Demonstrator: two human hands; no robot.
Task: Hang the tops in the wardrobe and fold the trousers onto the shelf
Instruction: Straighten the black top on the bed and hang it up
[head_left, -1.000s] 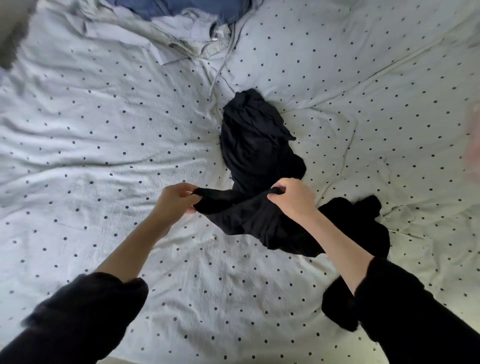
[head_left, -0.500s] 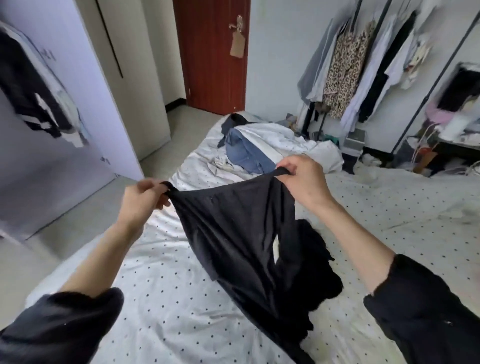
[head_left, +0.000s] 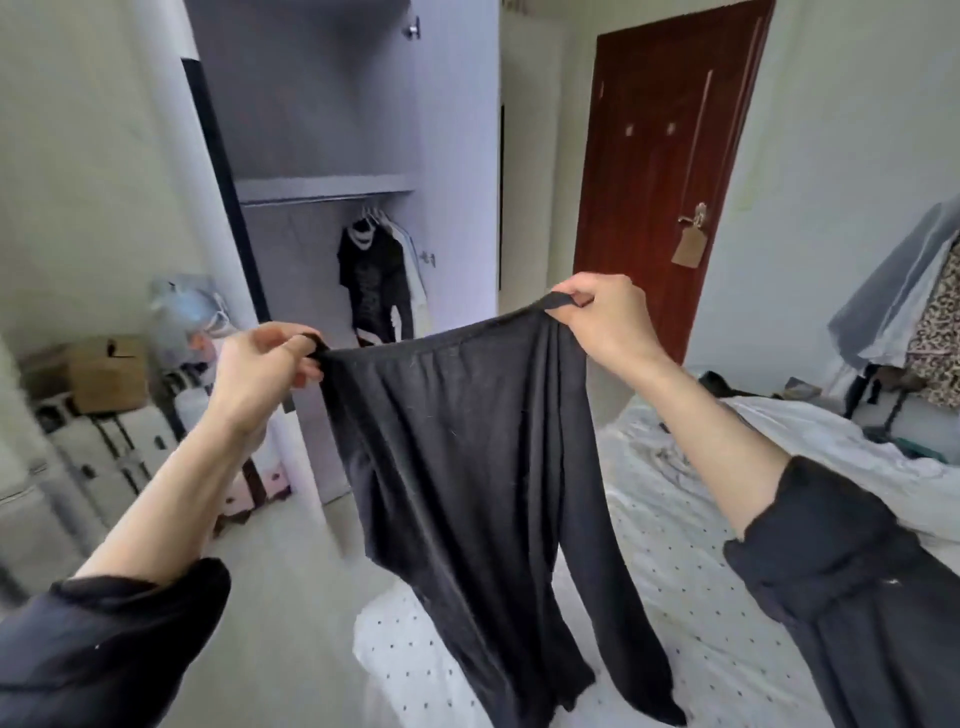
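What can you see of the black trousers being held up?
The black trousers look like soft, thin knit fabric with a stretchy waistband. They hang unfolded in the air, waistband stretched level, the left hand pinching one end and the right hand the other. Two legs droop down, their lower ends reaching the dotted bed sheet.

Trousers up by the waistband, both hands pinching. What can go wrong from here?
1. Left hand and right hand pinch only the waistband corners of the black trousers; a slip could drop one side.
2. The legs hang down onto the bed, so they may drag or bunch when folded.
3. The wardrobe stands across open floor; trailing legs might brush it on the way.
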